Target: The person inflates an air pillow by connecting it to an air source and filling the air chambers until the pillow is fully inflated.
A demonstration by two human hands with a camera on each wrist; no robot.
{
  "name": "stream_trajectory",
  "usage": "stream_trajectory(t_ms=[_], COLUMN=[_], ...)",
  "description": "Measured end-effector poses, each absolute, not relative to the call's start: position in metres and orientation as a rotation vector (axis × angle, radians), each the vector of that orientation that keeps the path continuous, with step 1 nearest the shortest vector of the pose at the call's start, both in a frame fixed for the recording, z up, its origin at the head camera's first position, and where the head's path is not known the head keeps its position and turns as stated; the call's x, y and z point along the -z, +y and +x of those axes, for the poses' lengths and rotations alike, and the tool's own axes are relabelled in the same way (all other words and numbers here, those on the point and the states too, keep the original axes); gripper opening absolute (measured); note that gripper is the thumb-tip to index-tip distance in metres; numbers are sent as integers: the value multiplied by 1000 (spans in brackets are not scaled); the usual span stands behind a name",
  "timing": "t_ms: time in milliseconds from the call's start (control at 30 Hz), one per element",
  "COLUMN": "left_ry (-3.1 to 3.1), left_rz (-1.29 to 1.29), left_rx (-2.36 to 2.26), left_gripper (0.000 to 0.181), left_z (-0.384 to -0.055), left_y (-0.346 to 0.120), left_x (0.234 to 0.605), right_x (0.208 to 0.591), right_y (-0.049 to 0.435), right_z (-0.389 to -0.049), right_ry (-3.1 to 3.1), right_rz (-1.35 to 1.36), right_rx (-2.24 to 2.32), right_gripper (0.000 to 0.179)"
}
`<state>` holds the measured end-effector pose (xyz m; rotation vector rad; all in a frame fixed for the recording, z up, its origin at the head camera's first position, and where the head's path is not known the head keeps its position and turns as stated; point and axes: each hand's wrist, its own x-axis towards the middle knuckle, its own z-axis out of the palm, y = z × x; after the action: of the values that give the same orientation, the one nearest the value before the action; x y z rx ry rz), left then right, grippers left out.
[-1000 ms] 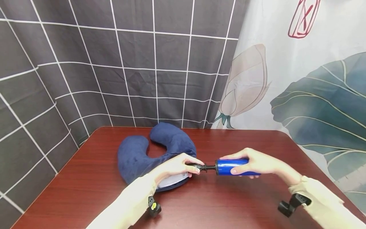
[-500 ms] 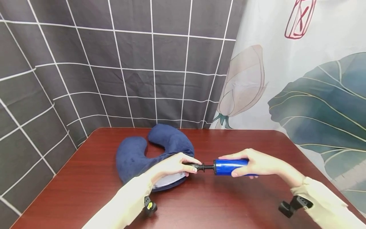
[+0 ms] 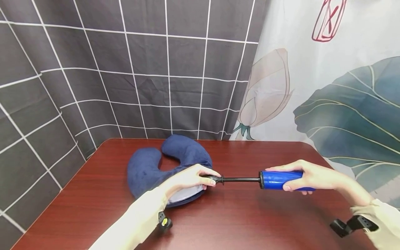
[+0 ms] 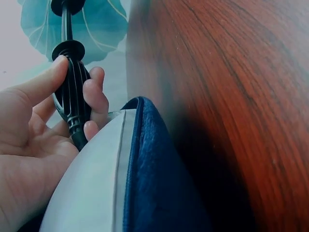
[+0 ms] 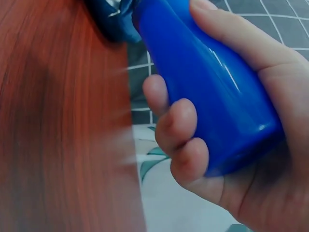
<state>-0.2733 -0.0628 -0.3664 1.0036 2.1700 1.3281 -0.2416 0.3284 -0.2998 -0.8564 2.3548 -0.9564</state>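
A hand pump is held sideways above the table, its blue barrel (image 3: 276, 180) to the right and a thin black rod (image 3: 240, 179) running out to the left. My right hand (image 3: 310, 177) wraps round the barrel; the right wrist view shows fingers curled along the blue barrel (image 5: 207, 92). The ribbed black handle (image 4: 73, 92) at the rod's other end is gripped by my left hand (image 3: 190, 178), thumb and fingers around it. Under and behind that hand lies a navy U-shaped neck pillow (image 3: 143, 170); its pale inner part (image 4: 96, 174) shows along an open edge.
The reddish-brown wooden table (image 3: 243, 222) spreads beneath everything. Behind it hang a dark grey curtain (image 3: 150, 86) with white grid lines and a white cloth (image 3: 300, 128) with flower and leaf prints. A small black camera (image 3: 353, 225) sits on the right sleeve.
My right hand has moved right with the blue barrel, so much more of the black rod shows. The left hand stays nearly in place on the handle; the pillow has not moved.
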Motion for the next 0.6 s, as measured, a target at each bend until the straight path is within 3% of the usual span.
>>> stream_trajectory(t_ms=[600], left_ry=[2166], left_rz=[994], left_rx=[-1327], left_gripper=[35], left_z=[-272], left_y=[-59], left_x=[366], right_x=[327], right_y=[233], right_z=[-256], right_ry=[2427], right_rz=[-852], right_rx=[947], right_gripper=[53])
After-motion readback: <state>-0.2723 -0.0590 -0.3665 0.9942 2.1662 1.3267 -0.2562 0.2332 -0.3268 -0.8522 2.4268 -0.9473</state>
